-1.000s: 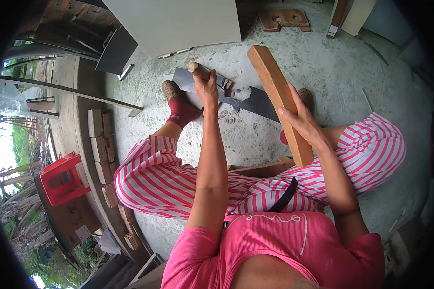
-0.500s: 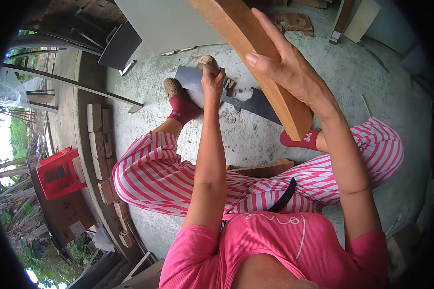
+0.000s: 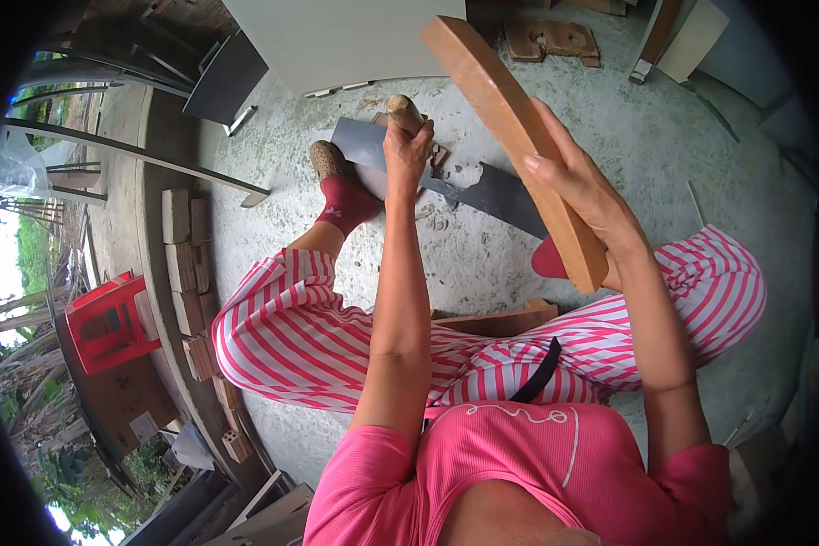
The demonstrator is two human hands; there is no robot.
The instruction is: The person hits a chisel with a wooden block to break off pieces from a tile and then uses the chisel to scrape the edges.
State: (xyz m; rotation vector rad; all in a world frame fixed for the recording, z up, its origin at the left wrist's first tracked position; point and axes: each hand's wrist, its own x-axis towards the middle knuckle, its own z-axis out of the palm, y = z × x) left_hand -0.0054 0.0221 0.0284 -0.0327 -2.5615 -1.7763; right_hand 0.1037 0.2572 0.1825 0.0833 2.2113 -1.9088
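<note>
My left hand (image 3: 407,156) is closed around a round wooden handle (image 3: 403,111) whose pale end points up; what it joins below is hidden by the hand. My right hand (image 3: 587,196) grips a thick, slightly curved piece of orange-brown wood (image 3: 510,118), thumb on its near face and fingers along the far edge. It slants from the upper middle down towards my right ankle. Beneath the hands, a dark flat sheet (image 3: 359,141) lies by my left foot (image 3: 329,162), and another dark flat piece (image 3: 502,197) with a jagged end extends to the right.
A short wooden board (image 3: 496,321) lies between my legs. Stacked bricks (image 3: 189,309) line a low ledge at left, near a red plastic stool (image 3: 109,328). A pale panel (image 3: 355,41) stands ahead; a cut-out wood piece (image 3: 552,42) lies beyond.
The curved wood in my right hand has come lower and shifted right, so its upper end now shows. My left hand with the handle has moved slightly right.
</note>
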